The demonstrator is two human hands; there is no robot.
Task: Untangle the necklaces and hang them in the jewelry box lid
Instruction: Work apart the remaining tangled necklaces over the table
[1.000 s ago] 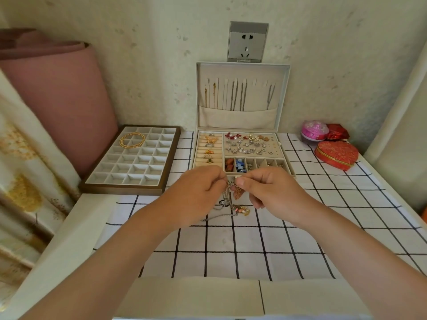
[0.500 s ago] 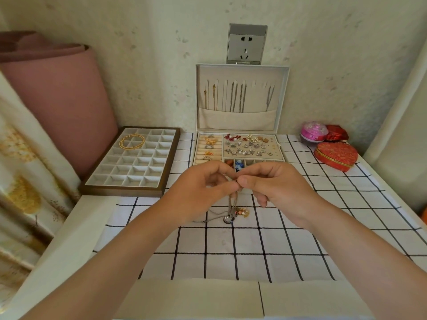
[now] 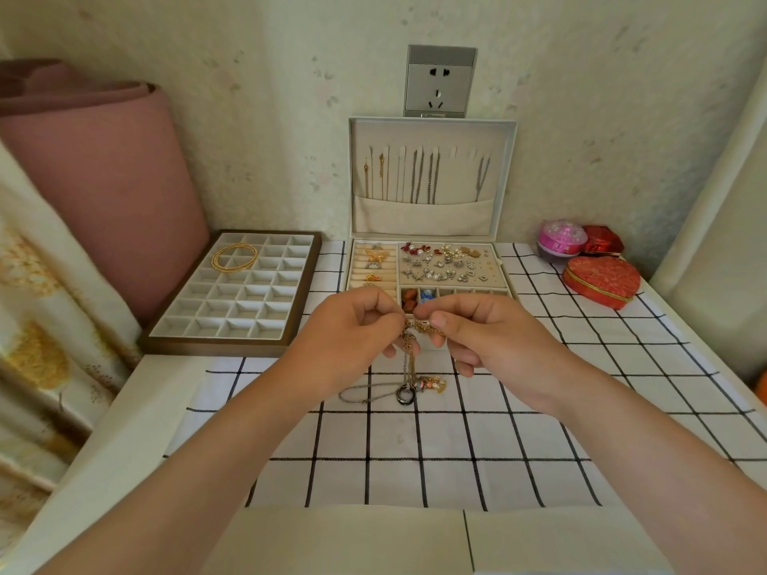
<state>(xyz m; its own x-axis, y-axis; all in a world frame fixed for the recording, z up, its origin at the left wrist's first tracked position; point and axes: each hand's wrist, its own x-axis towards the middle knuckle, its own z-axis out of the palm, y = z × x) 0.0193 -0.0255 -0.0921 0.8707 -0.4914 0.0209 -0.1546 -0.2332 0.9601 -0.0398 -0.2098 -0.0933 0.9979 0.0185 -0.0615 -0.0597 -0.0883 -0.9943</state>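
A tangled bunch of necklaces [image 3: 411, 367] hangs between my hands above the checked cloth. My left hand [image 3: 352, 338] and my right hand [image 3: 481, 334] both pinch its gold chains at the top. A dark ring pendant [image 3: 405, 395] and a small colourful charm [image 3: 433, 384] dangle at the bottom, touching the cloth beside a loose silver chain [image 3: 361, 395]. Behind my hands stands the open jewelry box [image 3: 508, 284]. Its upright lid [image 3: 431, 130] holds several hung chains [image 3: 423, 176] above a fabric pocket.
A compartment tray [image 3: 199, 344] with gold bangles [image 3: 234, 257] lies at the left. A pink cushion [image 3: 95, 176] leans against the wall. At the right sit a red heart-shaped box [image 3: 602, 282], a pink round box [image 3: 562, 238] and a small red box [image 3: 604, 241]. A wall socket [image 3: 440, 80] is above the lid.
My hands have stayed close together, working the chains; the bunch now hangs straighter below them, with the ring pendant lower on the cloth than a second ago.
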